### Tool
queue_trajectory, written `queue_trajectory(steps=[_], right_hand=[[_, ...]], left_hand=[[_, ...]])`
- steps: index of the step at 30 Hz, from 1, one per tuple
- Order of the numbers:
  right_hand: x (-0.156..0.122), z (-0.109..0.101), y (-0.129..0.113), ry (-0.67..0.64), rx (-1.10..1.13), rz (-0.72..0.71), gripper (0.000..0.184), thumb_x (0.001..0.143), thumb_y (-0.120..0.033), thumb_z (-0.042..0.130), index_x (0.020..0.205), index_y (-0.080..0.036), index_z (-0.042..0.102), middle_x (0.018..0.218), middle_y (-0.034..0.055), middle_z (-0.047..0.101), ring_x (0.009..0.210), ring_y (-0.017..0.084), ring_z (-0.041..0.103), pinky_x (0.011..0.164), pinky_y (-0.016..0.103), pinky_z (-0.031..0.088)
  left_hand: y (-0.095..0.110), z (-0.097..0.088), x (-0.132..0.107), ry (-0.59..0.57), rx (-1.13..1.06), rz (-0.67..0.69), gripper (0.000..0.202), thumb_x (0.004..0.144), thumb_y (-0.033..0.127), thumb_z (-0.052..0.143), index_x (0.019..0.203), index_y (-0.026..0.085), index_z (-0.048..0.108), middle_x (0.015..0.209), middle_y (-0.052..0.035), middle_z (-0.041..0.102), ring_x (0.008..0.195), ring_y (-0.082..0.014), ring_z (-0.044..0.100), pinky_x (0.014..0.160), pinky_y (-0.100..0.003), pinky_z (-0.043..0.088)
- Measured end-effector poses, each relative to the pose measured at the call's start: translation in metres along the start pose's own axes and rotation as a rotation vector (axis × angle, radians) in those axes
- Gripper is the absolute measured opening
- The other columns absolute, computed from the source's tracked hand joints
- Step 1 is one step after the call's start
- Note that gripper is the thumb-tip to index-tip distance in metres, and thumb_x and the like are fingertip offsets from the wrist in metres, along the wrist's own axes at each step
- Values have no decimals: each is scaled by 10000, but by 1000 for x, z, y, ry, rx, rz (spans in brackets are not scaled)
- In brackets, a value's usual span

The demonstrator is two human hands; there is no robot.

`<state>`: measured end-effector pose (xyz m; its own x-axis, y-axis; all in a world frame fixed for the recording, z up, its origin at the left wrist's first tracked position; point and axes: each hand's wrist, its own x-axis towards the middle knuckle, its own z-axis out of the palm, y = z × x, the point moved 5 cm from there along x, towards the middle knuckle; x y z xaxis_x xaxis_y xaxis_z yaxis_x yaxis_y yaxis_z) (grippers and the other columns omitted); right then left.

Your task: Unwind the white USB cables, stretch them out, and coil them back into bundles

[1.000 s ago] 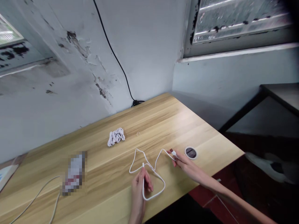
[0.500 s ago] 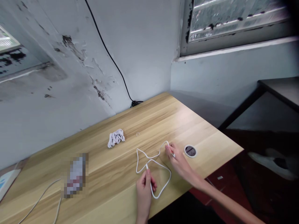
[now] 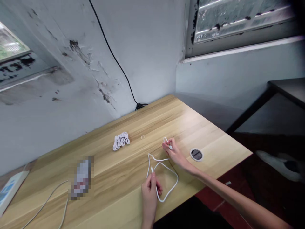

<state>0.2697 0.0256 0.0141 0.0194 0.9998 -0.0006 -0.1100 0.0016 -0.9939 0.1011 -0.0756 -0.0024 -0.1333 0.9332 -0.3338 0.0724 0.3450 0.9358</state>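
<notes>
A white cable (image 3: 177, 182) lies in loose loops over the wooden table, with one end in each hand. My left hand (image 3: 150, 187), near the table's front edge, pinches one plug; its thin metal tip points away from me. My right hand (image 3: 175, 152) is farther off and to the right, its fingers closed on the cable's other white plug (image 3: 170, 147). Beyond the hands lies a bundled white cable (image 3: 121, 141), folded and tied in the middle. Beside that bundle is a small thin ring (image 3: 143, 137).
A round grommet (image 3: 196, 155) is set in the table (image 3: 107, 203) right of my right hand. A blurred-out object (image 3: 82, 178) with a pale cord (image 3: 45, 203) lies left. A white power strip (image 3: 11, 190) is at the far left. Black cable (image 3: 140, 106) gathers by the wall.
My right hand has moved away from me and slightly left, raising its plug end and shifting the cable's loops. My left hand keeps its pinch nearly in place. The view has shifted slightly.
</notes>
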Motion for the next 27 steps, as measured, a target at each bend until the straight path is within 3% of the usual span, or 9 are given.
queue_trajectory(steps=[4,8,12,14,17,19,21,23,27], right_hand=[[1,7,-3,-91,-31,24,489,830,-617,616,1046,-211,451,796,-11,499,662,148,444,608,279,382],[-3,13,-10,-411,-235,9,467,949,-599,423,851,-170,578,709,-4,470,640,138,416,600,273,344],[-9,11,-8,-713,-229,83,508,975,-604,362,783,-169,541,653,-32,425,585,106,364,560,252,307],[-11,8,-8,-827,-254,78,447,914,-596,518,788,-167,540,678,-35,457,603,100,379,560,241,306],[-18,3,-12,-956,-348,30,422,699,-497,802,763,-169,544,691,-54,470,609,88,380,542,226,282],[-21,-1,-16,-985,-400,-6,413,695,-456,813,703,-173,512,646,-69,417,579,78,339,522,227,251],[-22,-4,-23,-945,-449,-73,398,822,-444,708,654,-177,466,618,-68,365,560,76,308,520,237,232],[-19,-6,-30,-851,-474,-166,389,928,-416,580,654,-182,435,625,-58,357,564,83,310,534,248,242],[-12,-6,-41,-618,-425,-334,329,1001,-367,457,721,-199,417,730,-19,426,650,119,392,624,270,347]], left_hand=[[1,0,0,0,-8,-3,650,738,796,555,567,170,518,476,5,504,418,-109,475,443,-215,384],[4,0,-1,51,-42,-1,639,753,786,549,559,180,485,468,10,496,399,-105,461,427,-213,376],[6,-1,0,113,-92,-8,625,756,777,555,565,194,438,464,20,490,378,-104,453,405,-212,364],[5,-2,1,134,-112,-10,621,756,777,553,570,197,432,462,24,484,373,-107,455,396,-212,363],[4,-4,3,141,-112,-8,620,770,769,545,565,194,438,459,22,482,378,-109,466,394,-209,365],[4,-4,3,136,-106,-5,617,780,762,541,564,192,443,459,22,483,376,-106,464,396,-208,369],[4,-3,3,131,-109,-3,616,781,759,543,562,192,441,459,24,482,370,-103,456,393,-208,370],[4,-2,3,124,-112,-1,617,779,758,547,558,192,442,456,24,478,370,-102,455,393,-207,371],[4,0,2,113,-112,-9,621,776,765,541,560,190,450,464,17,488,379,-106,472,392,-208,372]])
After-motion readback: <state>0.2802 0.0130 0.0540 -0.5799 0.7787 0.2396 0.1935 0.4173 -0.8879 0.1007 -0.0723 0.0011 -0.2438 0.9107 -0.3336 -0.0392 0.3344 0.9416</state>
